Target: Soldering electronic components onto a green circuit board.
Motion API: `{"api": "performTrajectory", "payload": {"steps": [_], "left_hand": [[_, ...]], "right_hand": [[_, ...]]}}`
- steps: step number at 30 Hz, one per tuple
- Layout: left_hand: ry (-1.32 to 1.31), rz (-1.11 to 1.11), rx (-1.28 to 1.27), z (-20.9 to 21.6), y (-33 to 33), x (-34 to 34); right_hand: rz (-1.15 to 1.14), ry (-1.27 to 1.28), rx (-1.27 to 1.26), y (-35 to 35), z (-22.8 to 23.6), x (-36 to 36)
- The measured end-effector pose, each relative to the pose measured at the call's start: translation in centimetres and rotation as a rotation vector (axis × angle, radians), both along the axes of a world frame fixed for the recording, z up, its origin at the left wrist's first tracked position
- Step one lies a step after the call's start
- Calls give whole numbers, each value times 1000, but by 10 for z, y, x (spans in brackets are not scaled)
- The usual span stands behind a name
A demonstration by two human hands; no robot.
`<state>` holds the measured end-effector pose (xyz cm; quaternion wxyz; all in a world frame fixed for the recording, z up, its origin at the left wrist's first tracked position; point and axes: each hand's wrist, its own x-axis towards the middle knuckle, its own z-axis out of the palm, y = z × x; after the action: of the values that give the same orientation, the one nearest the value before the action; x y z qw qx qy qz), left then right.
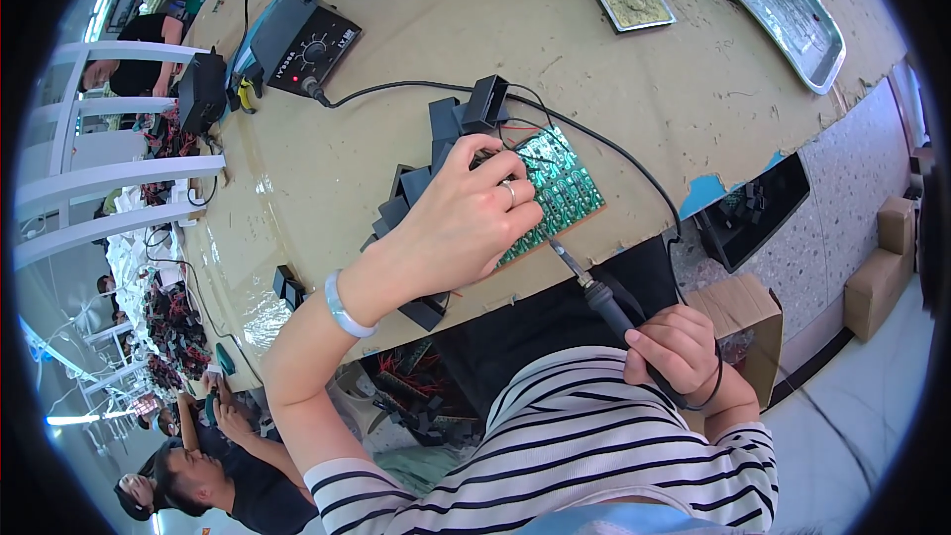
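Observation:
My left hand [474, 200] rests over the left part of a green circuit board panel [572, 181], its fingers curled in a pinch. What they hold is hidden, though thin black and red wires show by the fingertips. A soldering iron [608, 305] is gripped by its dark handle in my right hand [678, 352]. Its metal tip points up and left at the board's near edge. Several black plastic cases [484, 105] stand in a row beyond and to the left of my left hand, partly covered by it.
A black soldering station [305, 48] sits at the back left, its cable crossing the table to the iron. An iron stand [630, 2] with a yellowish tray and a long metal tray [792, 20] lie far right. A black bin [761, 210] and cardboard box [745, 322] flank the right edge. People work at left.

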<state>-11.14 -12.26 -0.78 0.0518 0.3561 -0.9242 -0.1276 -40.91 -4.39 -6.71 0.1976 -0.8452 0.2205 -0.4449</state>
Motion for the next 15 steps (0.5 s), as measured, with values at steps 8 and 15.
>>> {"api": "performTrajectory", "payload": {"steps": [8, 15], "left_hand": [[43, 9, -30, -6, 2, 0], [58, 14, -48, -8, 3, -2]], "right_hand": [[8, 8, -22, -1, 1, 3], [35, 93, -187, 1, 3, 8]]}}
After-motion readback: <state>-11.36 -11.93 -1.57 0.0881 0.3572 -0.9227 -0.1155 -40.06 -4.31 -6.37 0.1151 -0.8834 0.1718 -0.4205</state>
